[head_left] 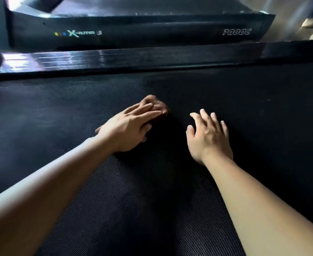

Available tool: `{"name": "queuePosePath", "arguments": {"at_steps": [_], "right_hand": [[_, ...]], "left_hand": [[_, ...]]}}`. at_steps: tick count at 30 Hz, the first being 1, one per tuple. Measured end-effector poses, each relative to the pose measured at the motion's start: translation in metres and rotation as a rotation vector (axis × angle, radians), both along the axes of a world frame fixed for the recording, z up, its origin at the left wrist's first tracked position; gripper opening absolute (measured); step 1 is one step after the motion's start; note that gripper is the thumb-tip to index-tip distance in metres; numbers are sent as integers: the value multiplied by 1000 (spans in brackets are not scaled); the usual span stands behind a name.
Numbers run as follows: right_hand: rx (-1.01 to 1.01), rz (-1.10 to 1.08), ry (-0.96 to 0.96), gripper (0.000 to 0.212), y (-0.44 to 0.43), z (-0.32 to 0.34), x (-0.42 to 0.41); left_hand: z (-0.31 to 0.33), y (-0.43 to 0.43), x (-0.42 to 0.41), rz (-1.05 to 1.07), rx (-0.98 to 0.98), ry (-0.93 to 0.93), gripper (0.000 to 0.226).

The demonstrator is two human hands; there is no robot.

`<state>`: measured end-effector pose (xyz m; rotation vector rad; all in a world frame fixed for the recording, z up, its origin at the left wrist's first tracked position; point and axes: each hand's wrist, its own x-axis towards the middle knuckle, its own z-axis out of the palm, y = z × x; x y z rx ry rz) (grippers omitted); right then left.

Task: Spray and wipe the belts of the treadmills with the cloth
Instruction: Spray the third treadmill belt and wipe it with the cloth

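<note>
The black textured treadmill belt (59,111) fills most of the view. My left hand (128,130) lies flat on it, its straight fingers pressing a small brown cloth (154,103) that shows past the fingertips. My right hand (208,137) rests to the right of it, fingers spread and loose over the belt, holding nothing. No spray bottle is in sight.
A glossy black side rail (152,58) borders the belt's far edge. Behind it stands a second treadmill (142,32) marked "X-Runner" and "7000C". A person's feet (310,23) are at the top right on the floor.
</note>
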<state>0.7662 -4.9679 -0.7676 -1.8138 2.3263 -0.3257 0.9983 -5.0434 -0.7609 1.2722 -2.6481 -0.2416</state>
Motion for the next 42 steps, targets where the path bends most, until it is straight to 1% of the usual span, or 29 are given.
{"name": "queuePosePath", "arguments": {"at_steps": [2,5,6,9,12,14,18,20,22,24,27,29,31,32,35,36,38,39,41,42], "right_hand": [[-4,3,5,49,0,-1,0],[-6,3,10,50,0,-1,-1],[-5,4,10,50,0,-1,-1],[-12,11,5,50,1,-2,0],[-15,20,-6,50,1,-2,-2],[-18,33,-23,50,1,-2,-3],[-35,35,-121,46,-1,-2,-9],[-57,32,-204,43,-2,2,-13],[-98,45,-292,41,-1,7,-19],[-118,121,-314,39,2,12,-29],[-86,227,-241,41,8,18,-52],[-51,247,-180,44,14,21,-75],[-28,252,-123,45,21,21,-102],[-20,246,-100,45,24,21,-116],[3,214,-41,48,32,20,-159],[12,200,-25,48,33,20,-173],[36,175,-1,50,34,19,-197],[52,165,11,51,34,18,-207],[90,159,18,52,37,14,-221],[101,162,12,52,39,12,-225]], "left_hand": [[-1,3,27,75,-37,25,58],[-2,-20,47,289,-58,65,50],[-2,-33,49,367,-52,61,51],[2,-70,37,527,-40,21,55],[5,-94,6,646,79,5,60],[6,-94,-17,623,108,-31,64],[17,-48,-70,264,32,-82,54],[17,-12,-85,170,37,-47,55],[11,25,-89,129,31,19,54],[8,63,-76,170,-3,50,52],[13,106,-51,331,-16,32,56],[15,110,-38,424,-24,34,53],[12,100,-33,598,14,45,48],[11,93,-38,668,49,26,50],[12,77,-74,747,80,-78,56],[10,70,-89,783,108,-72,57],[8,61,-122,796,135,-74,68],[10,60,-145,758,141,-87,72],[5,59,-191,617,128,-165,69],[4,62,-217,562,125,-190,71]]}}
